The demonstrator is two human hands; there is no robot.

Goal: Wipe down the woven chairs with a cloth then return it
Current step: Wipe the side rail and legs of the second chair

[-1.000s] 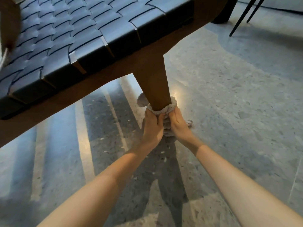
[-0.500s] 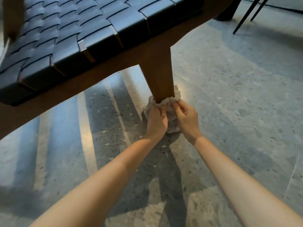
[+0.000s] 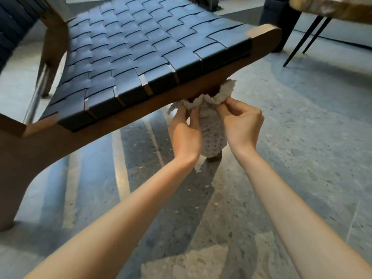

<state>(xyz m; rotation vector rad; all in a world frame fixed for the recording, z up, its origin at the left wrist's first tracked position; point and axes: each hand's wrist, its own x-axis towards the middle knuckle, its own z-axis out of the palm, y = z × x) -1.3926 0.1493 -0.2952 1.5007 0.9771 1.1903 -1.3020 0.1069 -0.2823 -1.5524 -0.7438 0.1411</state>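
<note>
A chair with a dark woven strap seat (image 3: 141,49) on a brown wooden frame (image 3: 112,125) fills the upper left. A white knitted cloth (image 3: 211,129) is wrapped round its front leg, just below the seat rail. My left hand (image 3: 186,131) grips the cloth's left side, and my right hand (image 3: 241,121) pinches its right edge near the top. Only the foot of the leg (image 3: 214,158) shows beneath the cloth.
Grey terrazzo floor (image 3: 302,137) stretches to the right and toward me. A table with thin black legs (image 3: 302,41) stands at the upper right, beside a dark block (image 3: 277,15). Another chair leg (image 3: 12,178) stands at the far left.
Both hands slid the cloth up the leg from near the floor to just under the seat rail. The view tilted up, showing more of the seat.
</note>
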